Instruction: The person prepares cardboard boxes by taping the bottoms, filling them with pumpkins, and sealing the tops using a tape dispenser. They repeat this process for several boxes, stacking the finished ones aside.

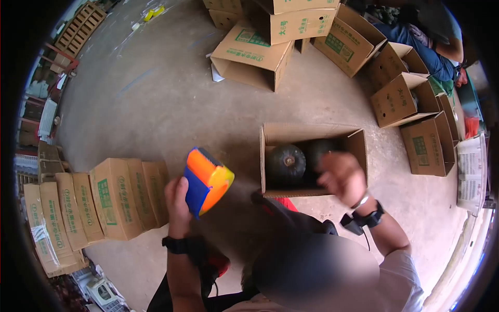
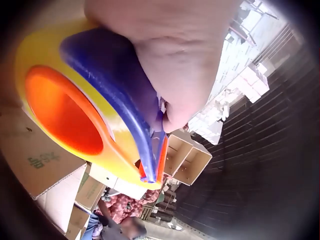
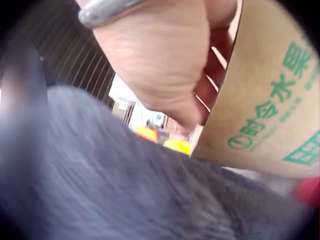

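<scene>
My left hand [image 1: 179, 200] grips a tape dispenser [image 1: 202, 182] with a blue, orange and yellow body and a dark toothed edge. Close up in the left wrist view, the thumb presses along its blue side [image 2: 112, 75]. An open cardboard box [image 1: 263, 156] stands on the floor ahead of me. Inside it lie two dark green pumpkins [image 1: 285, 162], the right one partly hidden. Over the box's right part is my right hand [image 1: 343, 177], blurred in the head view. The right wrist view shows its loosely extended fingers [image 3: 215, 67] reaching behind the box wall [image 3: 270, 100].
Folded cardboard boxes [image 1: 117, 200] stand in a row at left. More open boxes [image 1: 252, 52] lie ahead, and others [image 1: 405, 101] line the right side. Another person [image 1: 442, 47] is at far right. A white plastic crate [image 1: 472, 171] stands at the right edge.
</scene>
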A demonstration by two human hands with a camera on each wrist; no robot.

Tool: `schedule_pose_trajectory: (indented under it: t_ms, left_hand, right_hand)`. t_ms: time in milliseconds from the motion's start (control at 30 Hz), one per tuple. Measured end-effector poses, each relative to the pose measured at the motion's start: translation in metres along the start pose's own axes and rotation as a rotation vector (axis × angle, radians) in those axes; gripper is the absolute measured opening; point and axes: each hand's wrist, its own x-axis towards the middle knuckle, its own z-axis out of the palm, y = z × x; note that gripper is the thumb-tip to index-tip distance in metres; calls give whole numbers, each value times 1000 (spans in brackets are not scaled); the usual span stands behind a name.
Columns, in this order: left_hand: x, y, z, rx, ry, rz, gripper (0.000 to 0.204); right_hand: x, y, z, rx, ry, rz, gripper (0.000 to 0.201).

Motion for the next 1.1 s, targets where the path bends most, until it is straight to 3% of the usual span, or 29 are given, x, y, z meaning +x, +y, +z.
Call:
schedule_pose_trajectory:
  t_ms: [33,67,100,133,200,233,300,333,367,433,500,533,567,600,633,667,767,833,867,900,967,1033,1100]
  left_hand:
    - [10,7,10,34,-53,51,33]
    - [21,16,23,65,-112,108,33]
    - [30,29,46,164,-245,200,31]
    - [42,17,72,147,-361,274,28]
    - [55,-3,134,280,-510,330,29]
    - [52,-13,163,294,-576,309,31]
    - [56,-12,189,510,-663,420,27]
    - [60,-3,191,523,-669,325,29]
    - [66,4,187,535,-664,236,32]
    - [69,-14,175,278,-601,256,31]
    - [60,8,153,317,-724,151,30]
    - [43,23,149,319,-751,177,29]
    - [31,33,149,319,-763,213,28]
    - [25,28,152,424,-804,378,28]
    - [18,13,159,498,-836,279,30]
    - [13,6,157,566,-833,302,31]
    - [10,-9,158,567,-779,331,34]
    - [9,-11,156,526,-754,283,34]
    - [11,-7,156,527,-758,271,33]
    - [11,-3,159,528,-762,264,33]
    - [9,-2,157,526,-755,251,32]
    - [7,-9,155,520,-744,250,31]
    - [-1,-10,150,471,-720,294,32]
  right_hand:
    - [-1,13,-15,-254,219,70,22]
    - [-11,31,-29,-341,275,309,33]
    - [-30,73,-33,-479,287,430,47]
    - [-31,64,-30,-187,92,566,54]
    - [-46,50,-4,-7,-283,499,65]
    - [-49,38,4,-137,-561,430,68]
    - [-52,15,20,-325,-1079,143,76]
    - [-64,14,23,-404,-902,165,71]
    - [-50,7,14,-457,-892,171,66]
    - [-30,14,11,-377,-563,154,55]
    - [-10,62,22,-429,-229,-170,41]
    - [-5,83,46,-477,-141,-83,35]
    - [2,84,60,-500,-85,-133,35]
    - [8,78,56,-508,-154,-273,36]
    - [4,67,54,-498,-239,-402,38]
    - [10,70,51,-519,-146,-482,38]
    - [55,63,-13,-649,158,-17,40]
    - [54,94,-18,-736,158,392,44]
    - [36,87,-4,-783,-4,562,49]
    - [7,69,4,-861,-55,424,53]
    - [-50,58,35,-722,-244,727,62]
    - [-48,45,30,-651,-264,878,64]
    - [-27,56,26,-342,-219,985,66]
